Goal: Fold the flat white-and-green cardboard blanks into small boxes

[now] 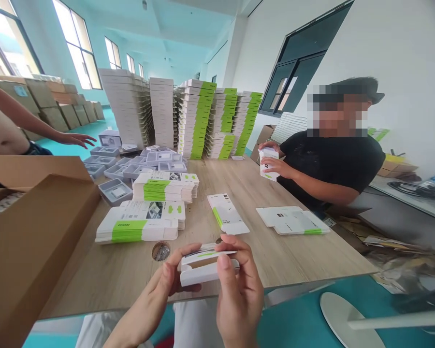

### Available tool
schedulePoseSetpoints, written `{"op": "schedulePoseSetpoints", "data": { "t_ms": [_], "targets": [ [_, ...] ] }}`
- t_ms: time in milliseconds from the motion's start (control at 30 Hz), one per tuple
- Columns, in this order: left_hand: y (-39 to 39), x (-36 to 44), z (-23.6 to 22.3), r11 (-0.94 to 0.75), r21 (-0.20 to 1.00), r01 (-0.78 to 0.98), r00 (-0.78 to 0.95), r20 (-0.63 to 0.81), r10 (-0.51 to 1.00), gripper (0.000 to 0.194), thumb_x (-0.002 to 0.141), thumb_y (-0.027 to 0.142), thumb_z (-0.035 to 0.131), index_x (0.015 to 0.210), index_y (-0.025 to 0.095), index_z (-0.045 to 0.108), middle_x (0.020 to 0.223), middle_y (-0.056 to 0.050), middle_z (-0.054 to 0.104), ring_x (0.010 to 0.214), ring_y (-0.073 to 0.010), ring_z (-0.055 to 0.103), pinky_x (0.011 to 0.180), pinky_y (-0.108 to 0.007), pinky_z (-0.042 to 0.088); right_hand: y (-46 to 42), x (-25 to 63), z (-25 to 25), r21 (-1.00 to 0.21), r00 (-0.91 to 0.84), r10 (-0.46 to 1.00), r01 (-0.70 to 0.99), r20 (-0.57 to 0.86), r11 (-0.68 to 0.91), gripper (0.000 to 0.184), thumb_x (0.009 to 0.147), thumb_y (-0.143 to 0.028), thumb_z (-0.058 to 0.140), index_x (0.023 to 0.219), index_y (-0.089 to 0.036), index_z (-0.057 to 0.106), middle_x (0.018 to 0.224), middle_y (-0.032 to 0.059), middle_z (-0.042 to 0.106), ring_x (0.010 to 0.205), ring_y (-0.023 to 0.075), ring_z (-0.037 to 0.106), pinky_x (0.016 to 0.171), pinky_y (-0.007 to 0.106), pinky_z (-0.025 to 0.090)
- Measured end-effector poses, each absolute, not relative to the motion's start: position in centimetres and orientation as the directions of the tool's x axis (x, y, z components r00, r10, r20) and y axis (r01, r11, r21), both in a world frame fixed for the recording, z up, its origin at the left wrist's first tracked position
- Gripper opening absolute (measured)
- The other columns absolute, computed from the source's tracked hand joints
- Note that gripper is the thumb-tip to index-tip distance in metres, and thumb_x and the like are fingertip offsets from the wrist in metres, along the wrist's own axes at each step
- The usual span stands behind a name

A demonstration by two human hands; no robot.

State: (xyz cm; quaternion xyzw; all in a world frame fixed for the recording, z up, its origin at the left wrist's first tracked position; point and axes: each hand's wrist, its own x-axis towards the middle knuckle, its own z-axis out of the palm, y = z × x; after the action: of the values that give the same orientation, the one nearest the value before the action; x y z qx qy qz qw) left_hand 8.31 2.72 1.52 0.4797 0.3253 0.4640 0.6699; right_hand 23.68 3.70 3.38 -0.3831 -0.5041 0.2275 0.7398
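Observation:
A small white carton (199, 275) with a green stripe is held between both hands above the table's near edge, its long opening facing me. My left hand (166, 278) is closed around the carton's left end, thumb on top. My right hand (239, 285) grips the right end, with the thumb pressed by the opening and fingers behind. Beyond my hands lies a flattened white-and-green carton (227, 214). Stacks of flat cartons (137, 222) lie to the left, and more flat cartons (293, 221) lie to the right.
An open cardboard box (47, 241) stands at the left edge. White plastic trays (116, 191) are heaped behind the stacks, before tall piles of boxes (197, 118). A co-worker (333, 159) at the right holds a carton; another person's arm (39, 113) reaches in from the left. A round hole (161, 251) pierces the table (203, 174).

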Motion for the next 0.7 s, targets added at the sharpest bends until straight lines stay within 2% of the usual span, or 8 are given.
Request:
{"op": "schedulePoseSetpoints", "data": {
  "t_ms": [100, 167, 233, 300, 400, 467, 567, 700],
  "targets": [
    [2.7, 8.8, 2.1, 0.041, 0.934, -0.355, 0.353, 0.093, 0.931, 0.084, 0.090, 0.083, 0.054, 0.152, 0.027, 0.057, 0.155, -0.015, 0.060, 0.134, -0.0408, 0.060, 0.109, -0.054, 0.050, 4.1, 23.7, 3.7, -0.800, 0.372, 0.728, 0.074, 0.576, 0.595, 0.018, 0.099, -0.030, 0.067, 0.083, -0.023, 0.070, 0.104, 0.0056, 0.071, 0.103, 0.0224, 0.068, 0.085, 0.034, 0.054],
    [2.5, 9.5, 2.7, 0.051, 0.938, -0.344, 0.300, 0.059, 0.952, 0.078, 0.088, 0.076, 0.066, 0.149, 0.028, 0.057, 0.157, -0.013, 0.058, 0.142, -0.0411, 0.053, 0.116, -0.053, 0.044, 4.1, 23.7, 3.7, -0.800, 0.341, 0.735, 0.099, 0.586, 0.592, 0.019, 0.099, -0.030, 0.067, 0.081, -0.024, 0.067, 0.105, 0.0064, 0.070, 0.106, 0.0241, 0.067, 0.087, 0.036, 0.055],
    [2.3, 10.5, 2.8, 0.096, 0.935, -0.343, 0.211, -0.023, 0.977, 0.070, 0.088, 0.070, 0.069, 0.144, 0.028, 0.059, 0.153, -0.012, 0.062, 0.141, -0.0395, 0.055, 0.118, -0.052, 0.040, 4.0, 23.6, 3.5, -0.795, 0.330, 0.731, 0.121, 0.597, 0.595, 0.018, 0.099, -0.028, 0.066, 0.082, -0.024, 0.064, 0.110, 0.0071, 0.069, 0.105, 0.0240, 0.066, 0.086, 0.038, 0.055],
    [2.3, 11.5, 2.6, 0.112, 0.928, -0.356, 0.117, -0.074, 0.990, 0.065, 0.089, 0.069, 0.068, 0.138, 0.028, 0.061, 0.145, -0.011, 0.068, 0.132, -0.0381, 0.062, 0.115, -0.050, 0.043, 3.8, 23.3, 3.2, -0.785, 0.333, 0.717, 0.149, 0.612, 0.602, 0.016, 0.100, -0.026, 0.064, 0.084, -0.025, 0.061, 0.116, 0.0070, 0.066, 0.101, 0.0220, 0.065, 0.085, 0.038, 0.055],
    [2.4, 12.4, 2.0, 0.075, 0.929, -0.363, 0.030, -0.069, 0.997, 0.054, 0.089, 0.063, 0.068, 0.129, 0.027, 0.064, 0.131, -0.008, 0.074, 0.116, -0.0334, 0.069, 0.105, -0.044, 0.048, 3.7, 22.9, 2.9, -0.764, 0.338, 0.692, 0.173, 0.638, 0.621, 0.012, 0.101, -0.024, 0.061, 0.090, -0.027, 0.058, 0.114, 0.0050, 0.061, 0.102, 0.0209, 0.061, 0.089, 0.039, 0.053],
    [2.6, 12.6, 1.9, 0.066, 0.921, -0.384, 0.005, -0.069, 0.998, 0.044, 0.091, 0.057, 0.065, 0.123, 0.027, 0.067, 0.118, -0.005, 0.078, 0.103, -0.0277, 0.070, 0.096, -0.038, 0.051, 3.7, 22.8, 2.8, -0.758, 0.353, 0.684, 0.135, 0.639, 0.638, 0.009, 0.101, -0.023, 0.062, 0.098, -0.029, 0.056, 0.112, 0.0035, 0.060, 0.105, 0.0208, 0.060, 0.091, 0.039, 0.052],
    [3.0, 12.5, 2.4, 0.115, 0.884, -0.452, 0.004, -0.126, 0.992, 0.034, 0.090, 0.047, 0.064, 0.115, 0.025, 0.070, 0.107, -0.002, 0.077, 0.088, -0.0203, 0.067, 0.080, -0.028, 0.050, 3.6, 22.8, 2.9, -0.764, 0.320, 0.718, 0.031, 0.618, 0.644, 0.016, 0.101, -0.021, 0.064, 0.107, -0.032, 0.054, 0.112, 0.0026, 0.061, 0.107, 0.0201, 0.061, 0.086, 0.036, 0.053],
    [3.4, 12.3, 3.1, 0.132, 0.836, -0.533, -0.025, -0.171, 0.985, 0.030, 0.084, 0.040, 0.064, 0.105, 0.021, 0.072, 0.108, -0.004, 0.076, 0.091, -0.0206, 0.066, 0.078, -0.027, 0.050, 3.3, 23.3, 3.1, -0.797, 0.212, 0.800, -0.124, 0.561, 0.591, 0.015, 0.104, -0.029, 0.063, 0.118, -0.033, 0.058, 0.117, 0.0049, 0.065, 0.107, 0.0212, 0.064, 0.089, 0.038, 0.056]
  ]
}}
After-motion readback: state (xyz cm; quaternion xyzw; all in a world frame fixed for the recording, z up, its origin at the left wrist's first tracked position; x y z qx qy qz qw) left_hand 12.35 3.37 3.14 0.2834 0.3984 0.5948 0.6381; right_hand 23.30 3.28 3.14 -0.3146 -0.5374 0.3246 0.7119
